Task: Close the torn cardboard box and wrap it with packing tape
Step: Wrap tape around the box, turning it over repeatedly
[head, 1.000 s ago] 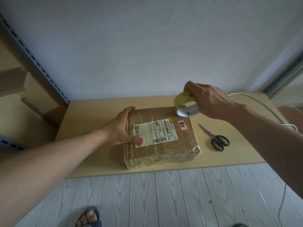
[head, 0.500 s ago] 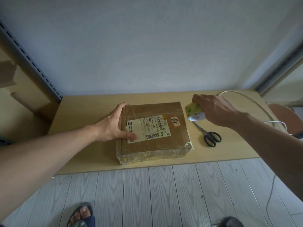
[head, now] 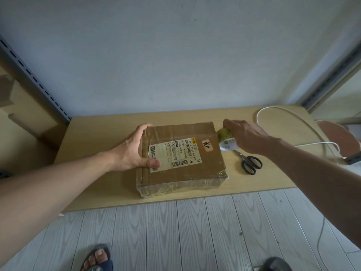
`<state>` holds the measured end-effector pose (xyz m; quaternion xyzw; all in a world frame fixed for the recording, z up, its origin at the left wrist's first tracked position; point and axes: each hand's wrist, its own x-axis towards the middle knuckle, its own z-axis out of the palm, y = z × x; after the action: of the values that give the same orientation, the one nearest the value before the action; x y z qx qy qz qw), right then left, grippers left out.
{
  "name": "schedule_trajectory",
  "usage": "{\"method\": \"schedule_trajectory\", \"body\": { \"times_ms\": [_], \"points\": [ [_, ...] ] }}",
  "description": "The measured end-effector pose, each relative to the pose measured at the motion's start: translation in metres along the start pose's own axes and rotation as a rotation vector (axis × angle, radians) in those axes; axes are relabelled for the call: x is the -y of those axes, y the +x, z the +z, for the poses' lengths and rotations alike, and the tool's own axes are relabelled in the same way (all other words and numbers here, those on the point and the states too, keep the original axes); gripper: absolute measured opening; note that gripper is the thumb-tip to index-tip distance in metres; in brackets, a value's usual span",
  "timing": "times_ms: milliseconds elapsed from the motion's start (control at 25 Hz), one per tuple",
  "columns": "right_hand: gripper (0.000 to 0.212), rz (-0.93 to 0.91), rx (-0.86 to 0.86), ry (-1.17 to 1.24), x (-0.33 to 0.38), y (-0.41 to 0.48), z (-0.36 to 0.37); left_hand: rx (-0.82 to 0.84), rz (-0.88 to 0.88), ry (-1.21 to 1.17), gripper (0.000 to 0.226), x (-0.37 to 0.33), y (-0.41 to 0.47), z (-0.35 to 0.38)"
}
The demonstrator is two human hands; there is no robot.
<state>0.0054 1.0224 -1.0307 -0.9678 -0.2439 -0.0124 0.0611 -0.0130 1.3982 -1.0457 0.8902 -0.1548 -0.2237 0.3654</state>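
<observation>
The left hand (head: 134, 151) is gripping the cardboard box (head: 181, 173) at its left edge, fingers curling over the far corner and thumb pressing flat on the top beside the shipping label (head: 173, 155). The right hand (head: 246, 136) is closing its fingers round the tape roll (head: 226, 138), holding it low against the box's right side. I cannot tell whether a strip is running from the roll to the cardboard.

Between the two hands the box is lying shut on the table (head: 93, 153), flaps down. Glossy tape is showing across its top and crinkling along the side nearest the person, so the closing looks done and the wrapping partly done.

Just past the right hand, toward the person, scissors (head: 249, 161) are lying untouched. Cutting the tape free is probably what remains, perhaps after another pass.
</observation>
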Motion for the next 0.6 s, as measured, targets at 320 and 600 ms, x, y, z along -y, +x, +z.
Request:
{"method": "schedule_trajectory", "body": {
  "times_ms": [320, 600],
  "points": [
    [0.031, 0.177, 0.107, 0.153, 0.008, -0.003, 0.020, 0.125, 0.031, 0.718, 0.138, -0.053, 0.015, 0.001],
    [0.031, 0.179, 0.066, 0.273, 0.003, -0.008, 0.026, 0.230, 0.060, 0.731, 0.156, -0.169, 0.072, 0.105]
  ]
}}
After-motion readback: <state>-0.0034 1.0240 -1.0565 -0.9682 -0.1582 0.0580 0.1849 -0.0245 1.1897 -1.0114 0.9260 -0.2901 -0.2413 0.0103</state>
